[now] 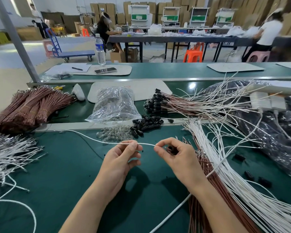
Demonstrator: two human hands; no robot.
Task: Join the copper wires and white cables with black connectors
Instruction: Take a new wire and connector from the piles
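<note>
Your left hand [123, 158] has the white cable [94, 139] pinched between thumb and forefinger. The other fingers are loosely curled below, and the grip sits close to the free end, I'd say to stop that short stub flopping. Your right hand [176, 157] is curled tight. Its forefinger tip meets the very end of the cable, and what looks like a black connector [171, 149] is tucked inside the curl, so you seem to be lining it up to slide on. The cable's metal tip is hidden behind your fingertips, so I can't tell if it has entered. Both hands hover just above the green surface [65, 174], and the rest of the cable trails away to your left along it. Just beyond your hands lie small clear glass pieces [114, 134] and a pile of loose connectors [146, 123], close for the next grab. On your right, a fan of white cables [225, 165] lies over copper wires [202, 167]. Farther back sit a clear plastic bag [114, 105], finished joins [158, 103] and bundled copper stock [29, 108].
</note>
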